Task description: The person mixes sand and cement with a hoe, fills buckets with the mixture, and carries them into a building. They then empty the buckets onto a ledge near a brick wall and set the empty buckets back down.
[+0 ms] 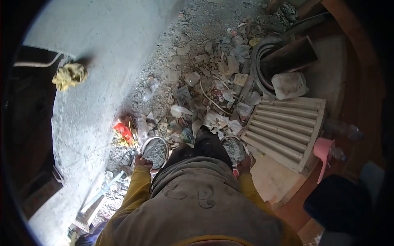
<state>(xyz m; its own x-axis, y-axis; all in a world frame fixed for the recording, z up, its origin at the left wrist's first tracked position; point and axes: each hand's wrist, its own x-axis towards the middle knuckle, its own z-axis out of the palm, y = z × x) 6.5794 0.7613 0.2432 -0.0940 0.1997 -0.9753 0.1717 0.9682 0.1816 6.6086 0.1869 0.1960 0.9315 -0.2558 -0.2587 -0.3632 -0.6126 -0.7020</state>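
Two round buckets filled with grey, crumbly rubble are beside my legs. The bucket on the left (167, 146) has its edge in my left hand (143, 161), whose fingers are curled at the near outer side. At my other side, the bucket on the right (243, 144) is partly covered by my body. My right hand (244, 165) is closed at its outer edge, with most of the fingers out of sight. Both arms hang down in yellow sleeves.
Broken rubble and plastic litter (205, 82) cover the floor ahead. A slatted cream panel (283, 131), a pink dipper (323, 148), a white container (289, 85) and a dark pipe (289, 57) lie to the right. Leftward runs a pale wall (94, 102) with a yellow cloth (69, 76).
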